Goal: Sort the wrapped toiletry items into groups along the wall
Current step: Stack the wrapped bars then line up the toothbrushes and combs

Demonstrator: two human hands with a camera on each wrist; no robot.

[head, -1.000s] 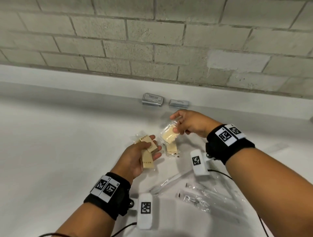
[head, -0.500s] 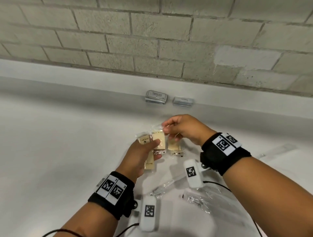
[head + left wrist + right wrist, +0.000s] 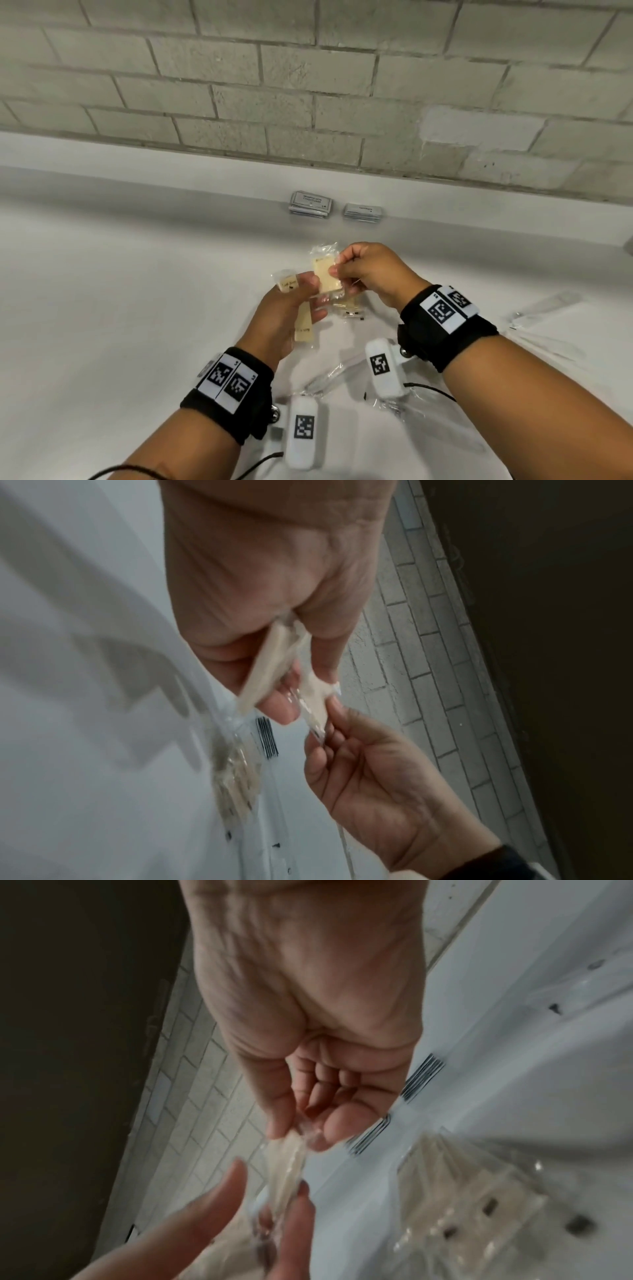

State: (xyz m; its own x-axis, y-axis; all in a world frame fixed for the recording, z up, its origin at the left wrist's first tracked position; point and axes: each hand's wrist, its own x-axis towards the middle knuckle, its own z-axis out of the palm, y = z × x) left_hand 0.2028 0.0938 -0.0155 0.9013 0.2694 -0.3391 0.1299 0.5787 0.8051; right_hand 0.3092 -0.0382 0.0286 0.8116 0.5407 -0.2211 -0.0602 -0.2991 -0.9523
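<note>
Thumb-finger grip of right hand (image 3: 368,274) pinches wrapped soap (image 3: 327,275); left hand (image 3: 287,310) clamps soaps.

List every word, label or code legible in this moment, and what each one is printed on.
"SHAMPOO WITH CONDITIONER": top sachet of the left stack by the wall.
Right stack: dark print, too small to read.
Wrapped soap bars held by the left hand and right hand: printed words, too blurred.
Wristbands and wrist cameras: black-and-white square codes, no words.

A pale painted block wall (image 3: 308,85) rises behind a white counter (image 3: 102,291).
</note>
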